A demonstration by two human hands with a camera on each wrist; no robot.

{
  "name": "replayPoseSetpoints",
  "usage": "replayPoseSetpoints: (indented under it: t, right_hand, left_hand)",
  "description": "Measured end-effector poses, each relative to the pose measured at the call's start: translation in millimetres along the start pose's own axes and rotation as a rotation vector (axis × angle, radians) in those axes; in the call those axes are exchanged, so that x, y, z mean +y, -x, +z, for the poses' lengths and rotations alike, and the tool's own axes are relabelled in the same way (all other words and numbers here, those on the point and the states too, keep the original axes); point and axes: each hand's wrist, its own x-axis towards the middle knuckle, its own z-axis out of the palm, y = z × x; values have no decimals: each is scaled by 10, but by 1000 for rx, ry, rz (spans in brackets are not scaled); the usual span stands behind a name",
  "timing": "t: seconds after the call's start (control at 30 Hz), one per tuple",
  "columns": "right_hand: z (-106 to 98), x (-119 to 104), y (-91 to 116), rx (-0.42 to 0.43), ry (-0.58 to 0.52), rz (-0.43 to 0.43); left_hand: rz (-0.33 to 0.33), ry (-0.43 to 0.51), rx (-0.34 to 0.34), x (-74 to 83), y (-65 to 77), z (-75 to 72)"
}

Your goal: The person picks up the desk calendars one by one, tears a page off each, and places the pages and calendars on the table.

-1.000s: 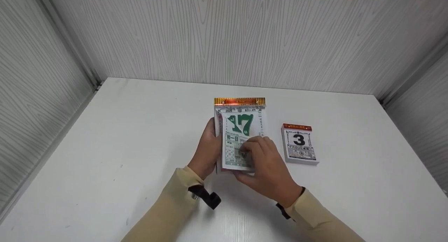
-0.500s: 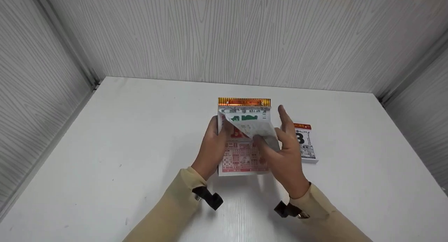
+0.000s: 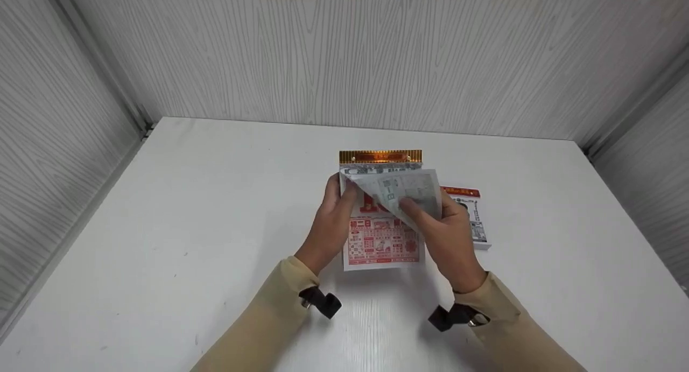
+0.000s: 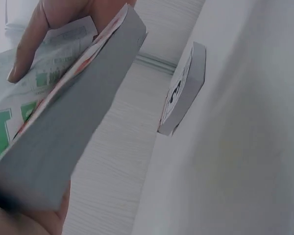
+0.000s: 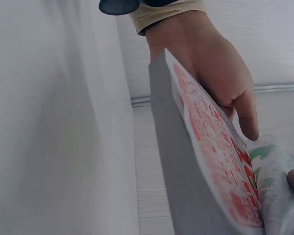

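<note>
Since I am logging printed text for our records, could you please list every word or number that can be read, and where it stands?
"初二日": in red, on the exposed page of the larger calendar.
"3": in black, on the small calendar.
Large red numeral: partly covered, not fully readable.
Lifted sheet: green numeral incomplete, show-through too faint.
Orange header and remaining print: too small or blurred.

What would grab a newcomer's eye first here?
Probably the thick calendar pad with its bold red print, gripped by the left hand mid-frame in the head view. Next, the thin sheet folded diagonally across it, pinched by the right hand. Partly behind that hand, a smaller calendar pad lies on the white table.
</note>
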Motion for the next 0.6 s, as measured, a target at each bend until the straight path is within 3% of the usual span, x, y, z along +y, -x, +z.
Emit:
replayPoseSetpoints:
  t: [0.1,0.2,0.3,0.37,0.6]
  right_hand:
    - [-51,-9,-16,19,10,-29]
    - [-96,4,-36,31,17,-26]
    - [-118,6,-41,38,16,-3]
    - [-126,5,-46,40,14,4]
    - [-172,3,-61,71,12,-11]
  left_hand:
    - [30,-65,-92,31,-15,-25]
    - [-22,-120,-123,66,-24,-61]
    - [-76,-149,-106,98,-21,-94]
    - [-75,-154,-90,121,-19,-108]
    - [-65,-49,6,158,-47,-120]
